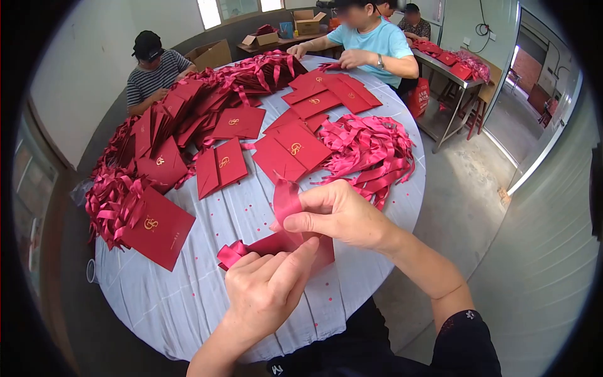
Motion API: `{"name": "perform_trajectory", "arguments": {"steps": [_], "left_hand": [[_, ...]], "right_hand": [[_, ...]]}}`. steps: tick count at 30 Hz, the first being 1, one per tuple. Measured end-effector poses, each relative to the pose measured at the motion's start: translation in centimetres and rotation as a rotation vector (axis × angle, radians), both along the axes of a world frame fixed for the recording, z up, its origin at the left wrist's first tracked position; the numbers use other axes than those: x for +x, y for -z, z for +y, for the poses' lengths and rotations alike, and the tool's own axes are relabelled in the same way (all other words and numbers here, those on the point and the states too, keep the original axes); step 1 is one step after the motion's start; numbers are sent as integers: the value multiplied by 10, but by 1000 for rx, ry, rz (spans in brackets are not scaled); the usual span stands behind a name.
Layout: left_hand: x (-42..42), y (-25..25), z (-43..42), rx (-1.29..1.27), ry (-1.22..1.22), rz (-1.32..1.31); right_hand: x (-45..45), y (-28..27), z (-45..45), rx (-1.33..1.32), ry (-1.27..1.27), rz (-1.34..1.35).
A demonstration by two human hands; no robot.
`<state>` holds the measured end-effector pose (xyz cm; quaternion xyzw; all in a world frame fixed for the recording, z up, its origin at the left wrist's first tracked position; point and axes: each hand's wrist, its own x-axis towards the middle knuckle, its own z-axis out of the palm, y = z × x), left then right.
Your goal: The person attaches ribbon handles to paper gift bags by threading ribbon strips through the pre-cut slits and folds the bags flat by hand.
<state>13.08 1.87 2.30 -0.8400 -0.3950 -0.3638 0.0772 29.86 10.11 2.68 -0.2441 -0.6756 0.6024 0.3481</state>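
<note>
While two other persons sit at the same work surface, a round table draped in pale cloth (pixel 151 314), the wearer's right hand (pixel 344 217) is raised over its near part. The right grip is closed in a pinch, thumb against fingers, on a strip of glossy crimson satin ribbon (pixel 287 200), part of which stands up in a curve above the fingertips. Directly below the pinch is a flat dark-red card pouch (pixel 324 252), located close to the near edge of the table and partly covered by both hands; a looped bunch of pinkish-red ribbon (pixel 232 254) shows at its left end. The left hand (pixel 260 292) is curled at the near side of the pouch, one digit pointing up toward the pinched strip; its inner side is hidden, so whether the left grip has hold of anything cannot be told. Ahead, a square red pouch with gold print (pixel 292 149) lies just beside a loose heap of pink-red satin ribbons (pixel 370 154). To the left, a red gold-marked pouch (pixel 160 227) lies against a second tangle of crimson ribbons (pixel 113 204). Along the far left side, beside a person in a dark striped shirt (pixel 169 70), runs a long overlapping pile of red pouches (pixel 188 110). Opposite sits a person in a light blue shirt (pixel 370 49).
</note>
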Motion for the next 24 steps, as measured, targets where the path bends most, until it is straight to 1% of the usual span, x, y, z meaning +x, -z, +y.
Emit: {"name": "perform_trajectory", "arguments": {"steps": [4,6,7,8,10,14,16,18,19,22,23,24], "left_hand": [[-1,2,2,14,29,-31],[-2,1,1,4,20,-12],[-2,1,1,2,13,-6],[-1,1,1,14,13,-10],[-1,1,1,25,14,-13],[1,3,1,39,-2,-28],[2,3,1,53,-4,-28],[3,4,2,68,-6,-30],[3,5,2,69,-7,-38],[3,6,2,77,-7,-47],[3,6,1,76,-9,-47],[3,6,1,80,-7,-47]], "right_hand": [[-6,-1,-7,58,77,20],[-7,-3,-12,175,133,0],[-11,3,-12,224,143,87],[-10,4,-11,237,143,83],[-8,4,-8,232,61,98],[-7,-2,-8,165,42,157],[-7,-6,-4,238,55,150],[-9,-11,-2,171,5,202],[-12,-13,-4,94,14,263],[-9,-18,-2,116,-21,235],[-12,-20,-3,156,35,224],[-13,-22,-3,161,36,224]]}}
